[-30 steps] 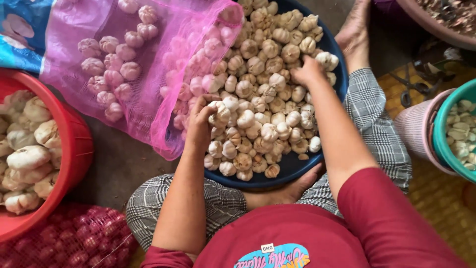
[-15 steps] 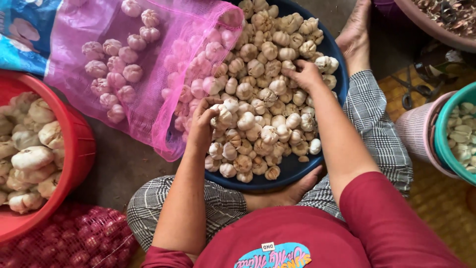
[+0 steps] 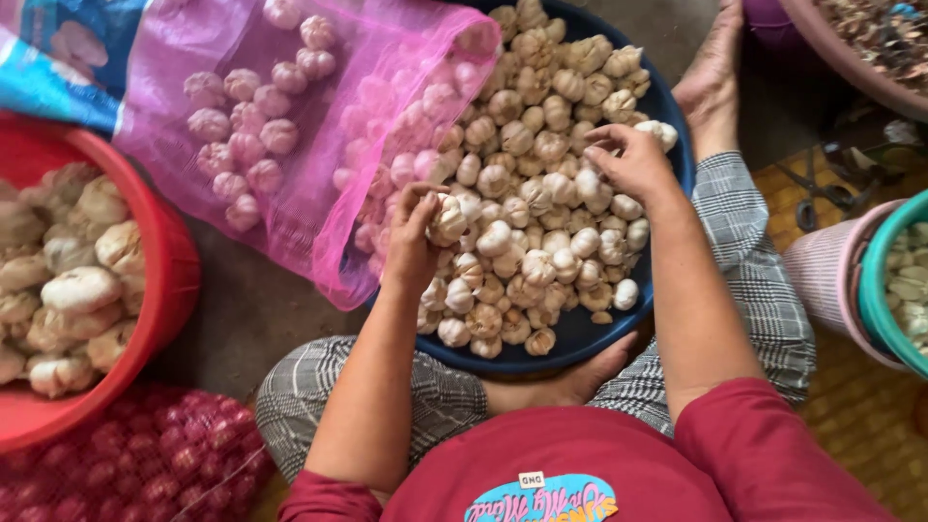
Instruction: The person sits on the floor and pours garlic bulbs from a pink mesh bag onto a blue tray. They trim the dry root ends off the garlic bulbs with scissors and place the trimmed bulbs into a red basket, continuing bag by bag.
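A dark blue round tray sits in front of my crossed legs, heaped with several whole garlic bulbs. My left hand rests on the left side of the heap, fingers curled around a garlic bulb. My right hand hovers over the right part of the heap, fingers bent and pinched at a bulb; whether it grips one is unclear. A pink mesh sack with more garlic lies open against the tray's left rim.
A red basin of larger garlic stands at the left. A red net bag of bulbs lies at the bottom left. A teal bowl with cloves sits inside a pink container at the right. My bare foot is beyond the tray.
My left hand has closed around a bulb and lifted a little on the heap. My right hand has shifted slightly downward over the pile.
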